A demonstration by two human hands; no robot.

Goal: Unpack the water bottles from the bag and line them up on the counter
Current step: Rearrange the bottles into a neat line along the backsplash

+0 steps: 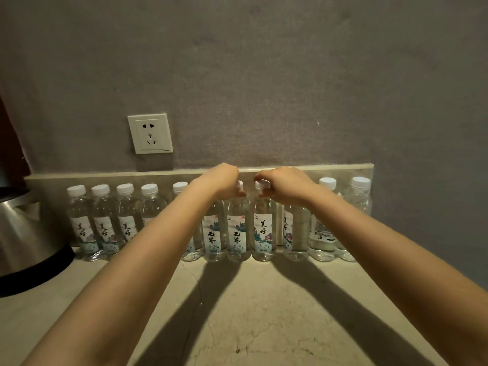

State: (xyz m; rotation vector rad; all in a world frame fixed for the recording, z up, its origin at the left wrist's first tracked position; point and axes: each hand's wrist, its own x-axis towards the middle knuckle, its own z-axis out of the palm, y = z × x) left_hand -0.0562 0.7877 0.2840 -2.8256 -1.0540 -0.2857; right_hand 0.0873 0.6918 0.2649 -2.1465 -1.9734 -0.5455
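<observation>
Several clear water bottles with white caps and printed labels stand upright in a row along the back of the stone counter (264, 313), against the low backsplash. My left hand (224, 180) grips the cap of one middle bottle (238, 233). My right hand (284, 184) grips the cap of the bottle beside it (264, 233). Both bottles stand on the counter, side by side in the row. My forearms hide parts of the bottles behind them. No bag is in view.
A steel electric kettle (23, 233) with a black base stands at the left edge of the counter. A white wall socket (150, 133) sits above the backsplash on the grey wall. The counter's right end lies just past the last bottle (359, 207).
</observation>
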